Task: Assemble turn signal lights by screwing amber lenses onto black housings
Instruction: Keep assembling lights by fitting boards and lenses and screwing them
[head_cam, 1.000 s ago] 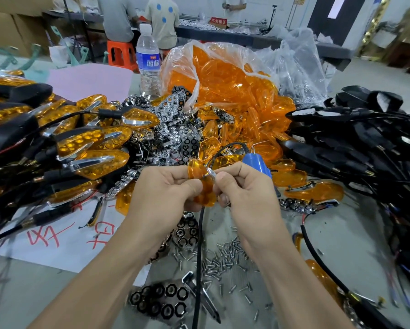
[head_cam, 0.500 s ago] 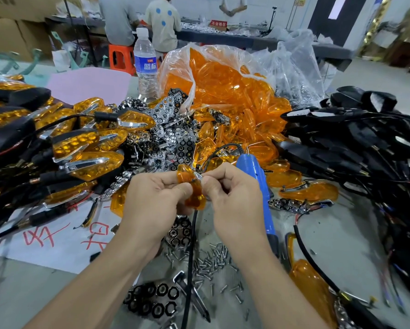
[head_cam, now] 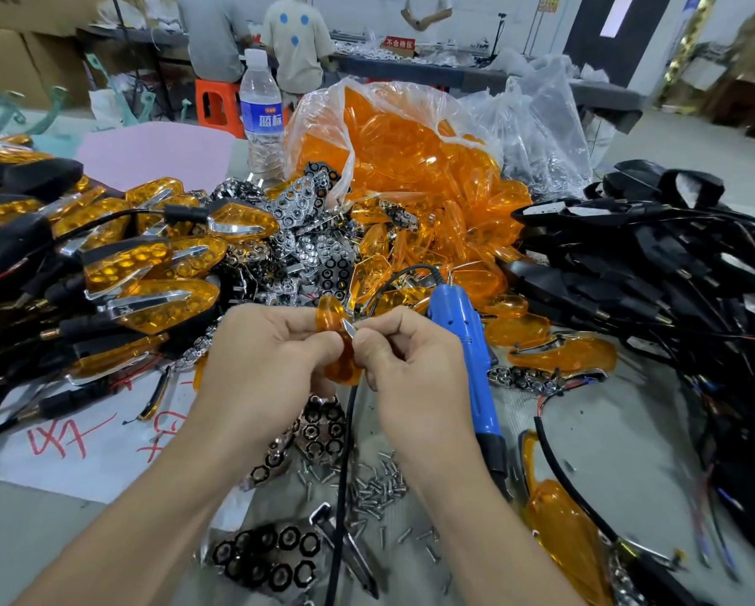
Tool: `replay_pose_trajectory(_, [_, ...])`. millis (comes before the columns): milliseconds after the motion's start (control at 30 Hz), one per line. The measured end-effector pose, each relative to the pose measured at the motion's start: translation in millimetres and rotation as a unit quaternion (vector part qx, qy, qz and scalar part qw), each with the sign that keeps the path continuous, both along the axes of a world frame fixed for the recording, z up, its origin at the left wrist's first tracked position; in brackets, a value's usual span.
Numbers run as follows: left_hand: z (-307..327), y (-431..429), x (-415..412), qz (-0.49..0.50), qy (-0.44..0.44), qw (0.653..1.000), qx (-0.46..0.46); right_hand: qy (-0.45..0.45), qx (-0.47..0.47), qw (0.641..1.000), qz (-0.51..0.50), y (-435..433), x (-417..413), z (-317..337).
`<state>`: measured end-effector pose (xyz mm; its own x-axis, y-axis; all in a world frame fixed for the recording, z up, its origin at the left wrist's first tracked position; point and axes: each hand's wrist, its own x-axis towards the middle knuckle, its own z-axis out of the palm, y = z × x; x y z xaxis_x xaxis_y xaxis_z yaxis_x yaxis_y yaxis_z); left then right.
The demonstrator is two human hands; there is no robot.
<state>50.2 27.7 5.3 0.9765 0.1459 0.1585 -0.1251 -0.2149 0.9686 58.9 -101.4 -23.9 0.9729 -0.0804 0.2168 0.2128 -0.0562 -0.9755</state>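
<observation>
Both hands pinch the amber lens [head_cam: 339, 343] standing on end between them, left hand [head_cam: 266, 356] and right hand [head_cam: 404, 365] equally near

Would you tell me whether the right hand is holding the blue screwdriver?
No, the blue screwdriver lies on the table beside the right hand, which pinches the amber lens.

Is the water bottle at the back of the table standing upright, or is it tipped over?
Upright: the water bottle stands vertical, with its white cap on top and its blue label level.
</observation>
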Motion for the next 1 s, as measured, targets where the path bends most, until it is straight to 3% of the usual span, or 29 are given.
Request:
replay_pose_trajectory(233, [3.7, -5.1, 1.7, 0.027, 0.020, 0.992, -0.124, -0.035, -0.074, 0.997, -0.014, -1.7, -9.8, 11.3])
replay_pose_trajectory(333, [4.2, -2.6, 4.7, 0.064, 0.013, 0.985, -0.159, -0.027, -0.114, 0.991, -0.066, 0.5, -15.3, 12.1])
replay_pose_trajectory(367, [4.6, -0.8, 5.4, 0.068, 0.016, 0.982, -0.176, -0.007, -0.104, 0.992, -0.076, 0.0, -14.6, 12.8])
replay_pose_trajectory(433, [5.7, 1.8, 6.2, 0.050, 0.028, 0.973, -0.225, 0.050, 0.005, 0.998, -0.041, -3.2, -11.2, 16.7])
replay_pose_trajectory(500, [5.6, 2.4, 7.0, 0.018, 0.034, 0.964, -0.263, 0.112, 0.131, 0.985, 0.025, -7.7, -8.8, 21.8])
replay_pose_trajectory(567, [3.8, 2.4, 8.1, -0.009, 0.034, 0.960, -0.279, 0.155, 0.188, 0.965, 0.094, -10.5, -7.4, 25.3])
replay_pose_trajectory(700, [-0.7, 4.3, 10.9, -0.035, 0.030, 0.956, -0.290, 0.154, 0.214, 0.956, 0.125, -12.3, -5.6, 24.3])
replay_pose_trajectory(1000, [-4.1, 2.6, 12.9, -0.022, 0.063, 0.949, -0.309, 0.114, 0.131, 0.981, 0.085, -10.4, -5.1, 19.6])
